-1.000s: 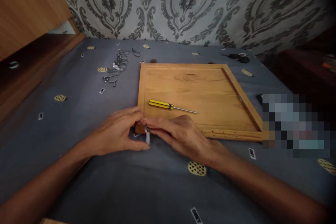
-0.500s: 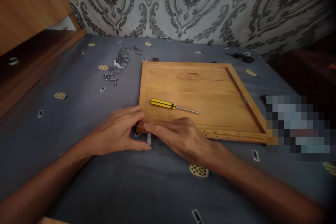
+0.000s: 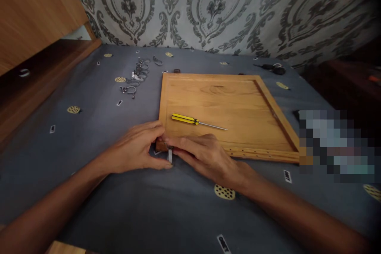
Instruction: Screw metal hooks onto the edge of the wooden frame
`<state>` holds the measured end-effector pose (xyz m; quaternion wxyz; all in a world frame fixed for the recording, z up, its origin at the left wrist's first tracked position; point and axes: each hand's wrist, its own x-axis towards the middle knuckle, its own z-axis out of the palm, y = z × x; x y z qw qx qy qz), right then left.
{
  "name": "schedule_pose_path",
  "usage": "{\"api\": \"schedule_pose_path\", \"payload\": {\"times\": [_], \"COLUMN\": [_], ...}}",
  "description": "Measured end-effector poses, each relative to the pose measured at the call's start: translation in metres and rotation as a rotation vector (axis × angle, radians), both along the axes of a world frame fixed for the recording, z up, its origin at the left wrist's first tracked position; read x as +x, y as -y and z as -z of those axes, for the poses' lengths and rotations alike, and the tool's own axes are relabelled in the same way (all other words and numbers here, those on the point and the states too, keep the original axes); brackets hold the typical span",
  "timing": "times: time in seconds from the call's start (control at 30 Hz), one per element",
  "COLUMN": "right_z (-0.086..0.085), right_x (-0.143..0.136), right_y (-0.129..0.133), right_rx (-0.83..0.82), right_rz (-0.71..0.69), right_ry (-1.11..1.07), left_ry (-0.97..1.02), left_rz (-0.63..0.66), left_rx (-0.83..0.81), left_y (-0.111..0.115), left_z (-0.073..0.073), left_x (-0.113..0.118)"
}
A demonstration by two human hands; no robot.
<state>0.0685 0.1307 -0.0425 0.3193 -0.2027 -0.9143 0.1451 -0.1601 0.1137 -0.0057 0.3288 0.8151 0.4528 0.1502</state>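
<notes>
A shallow-framed wooden panel (image 3: 208,99) lies on the grey cloth, with small dark holes along its near edge. At its near left corner a small silver metal fitting (image 3: 170,155) stands out past the edge; its upper end is partly hidden by fingers. My left hand (image 3: 138,147) curls round that corner, its thumb against the fitting's lower end and its fingers at the top. From the right, my right hand (image 3: 205,152) pinches at the fitting's upper end, thumb and index close together. A yellow-handled screwdriver (image 3: 185,119) rests on the panel, beyond both hands.
Several metal fittings with curved loops (image 3: 138,73) lie back left on the cloth (image 3: 98,139). A black tool (image 3: 274,68) sits at the back right. Beside the panel on the right is a blurred-out object (image 3: 336,143). A wooden cabinet (image 3: 35,8) stands left; patterned wall behind.
My right fingers have shifted slightly, with the thumb now showing below the index finger, and more of the metal fitting shows. The view has tilted a little. The screwdriver and panel stay put.
</notes>
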Motion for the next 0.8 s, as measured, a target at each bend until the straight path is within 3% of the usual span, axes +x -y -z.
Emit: {"api": "schedule_pose_path", "payload": {"times": [0.8], "right_z": [-0.0020], "right_x": [0.0005], "right_y": [-0.0030], "right_rx": [-0.026], "right_rz": [-0.042], "right_ry": [-0.001], "left_ry": [-0.013], "left_rz": [0.000], "left_rx": [0.008], "left_y": [-0.0004], "left_z": [0.0001], "left_x": [0.0004]}}
